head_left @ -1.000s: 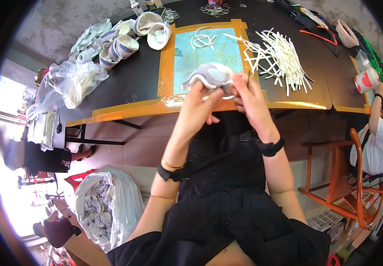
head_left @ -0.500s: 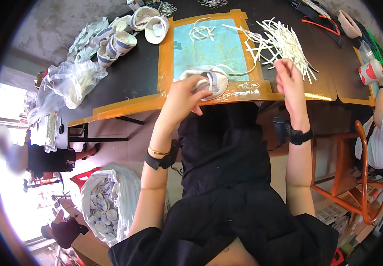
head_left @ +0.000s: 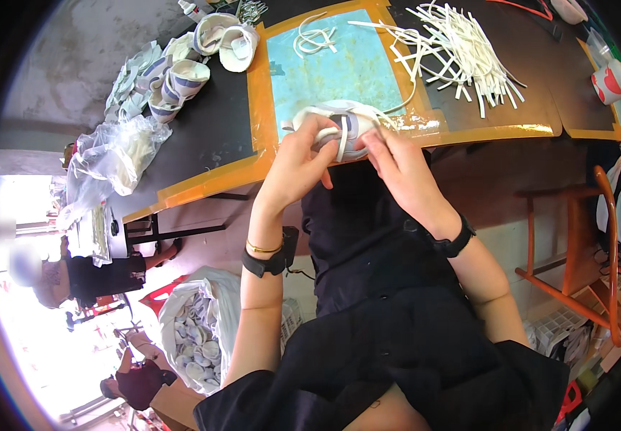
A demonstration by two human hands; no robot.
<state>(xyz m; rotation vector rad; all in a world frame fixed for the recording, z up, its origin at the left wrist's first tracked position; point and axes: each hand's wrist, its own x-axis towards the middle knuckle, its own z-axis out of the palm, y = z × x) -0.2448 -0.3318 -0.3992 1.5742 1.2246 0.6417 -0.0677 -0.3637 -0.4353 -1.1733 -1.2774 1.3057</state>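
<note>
A small white shoe [head_left: 356,129] with a grey-blue section sits at the front edge of the table, on the tape border. My left hand [head_left: 300,164] holds it by the near left side, thumb and fingers closed around its opening. From the right, my right hand [head_left: 405,171] grips the toe end, its thumb and forefinger pressed against the upper. A white lace [head_left: 343,138] crosses the top of the shoe between my hands. Another length of white cord runs from behind the shoe toward the pile at the right. Part of the shoe is hidden by my fingers.
A blue sheet [head_left: 325,68] framed in orange tape carries a loose coil of cord [head_left: 315,42]. Beyond it lies a heap of white laces [head_left: 461,54]. Several small shoes [head_left: 181,79] and a plastic bag [head_left: 120,147] stand left; a sack of pieces [head_left: 199,330] is on the floor.
My right hand has come down and left from above the tape border to the toe end of the shoe. My left hand stays on the shoe. The whole view has shifted slightly.
</note>
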